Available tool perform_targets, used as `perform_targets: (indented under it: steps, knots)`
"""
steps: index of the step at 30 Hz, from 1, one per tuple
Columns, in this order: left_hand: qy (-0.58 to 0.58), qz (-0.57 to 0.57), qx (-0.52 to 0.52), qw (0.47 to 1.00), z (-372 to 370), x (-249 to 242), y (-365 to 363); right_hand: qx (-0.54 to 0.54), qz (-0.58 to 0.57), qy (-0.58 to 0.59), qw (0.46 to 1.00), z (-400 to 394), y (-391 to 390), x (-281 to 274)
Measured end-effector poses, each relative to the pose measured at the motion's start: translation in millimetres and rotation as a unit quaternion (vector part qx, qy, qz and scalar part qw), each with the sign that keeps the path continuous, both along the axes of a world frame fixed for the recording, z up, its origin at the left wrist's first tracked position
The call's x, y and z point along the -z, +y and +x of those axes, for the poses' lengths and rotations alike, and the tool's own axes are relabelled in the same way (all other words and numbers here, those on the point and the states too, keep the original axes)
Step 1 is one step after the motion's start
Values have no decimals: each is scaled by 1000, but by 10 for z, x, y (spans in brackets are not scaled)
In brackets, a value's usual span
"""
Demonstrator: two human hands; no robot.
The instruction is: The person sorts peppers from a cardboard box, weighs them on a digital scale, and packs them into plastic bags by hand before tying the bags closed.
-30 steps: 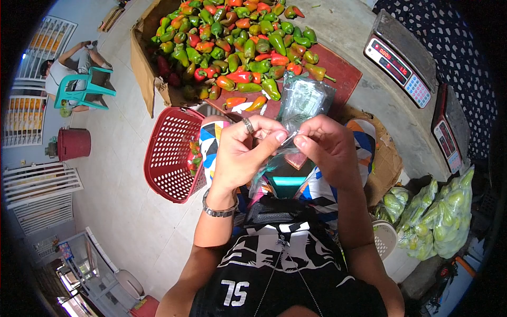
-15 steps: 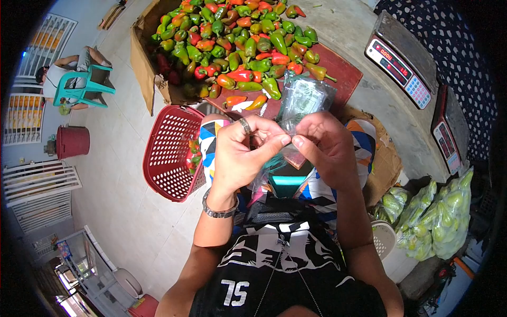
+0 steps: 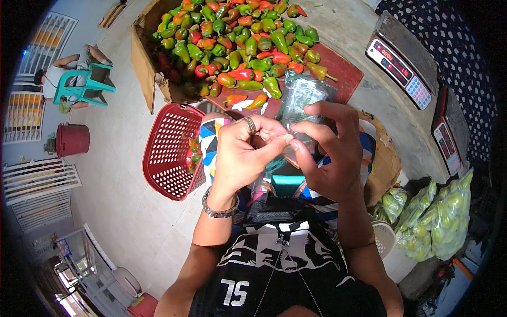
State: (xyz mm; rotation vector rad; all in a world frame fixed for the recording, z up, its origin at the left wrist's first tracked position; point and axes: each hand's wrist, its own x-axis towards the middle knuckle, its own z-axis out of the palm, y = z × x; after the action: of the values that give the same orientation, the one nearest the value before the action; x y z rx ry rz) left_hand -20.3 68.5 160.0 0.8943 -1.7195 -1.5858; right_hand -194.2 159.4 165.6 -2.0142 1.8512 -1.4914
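Observation:
In front of my lap, my left hand (image 3: 240, 150) is closed, thumb and fingers pinched on a clear plastic bag (image 3: 260, 182) that is thin and hard to make out. A ring and a metal watch are on this hand and wrist. My right hand (image 3: 338, 156) is open, its fingers spread and its thumb and forefinger close to the left fingertips. Just beyond the hands, a pack of clear plastic bags (image 3: 306, 98) rests on the red board (image 3: 340, 71). Red and green peppers (image 3: 232, 45) are heaped on the board beyond it.
A red basket (image 3: 171, 153) with some peppers stands at my left. Two digital scales (image 3: 398, 66) (image 3: 446, 140) sit at the right, above bagged green produce (image 3: 443, 216). A cardboard flap (image 3: 145, 63) borders the heap. A person sits on a green chair (image 3: 79, 84) far left.
My right hand's fingers have spread from a pinch and drawn slightly apart from the left. My left hand keeps its pinch in nearly the same place.

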Motion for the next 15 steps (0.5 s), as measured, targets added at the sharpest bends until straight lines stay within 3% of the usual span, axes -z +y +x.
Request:
perform_targets:
  steps: [5,15]
  knots:
    - [-29,-36,10,999,-3,-27,-22,5,2,20,1000,-17,-16,9]
    - [-8,2,9,1000,-17,9,-25,16,12,-6,1000,-23,-2,46]
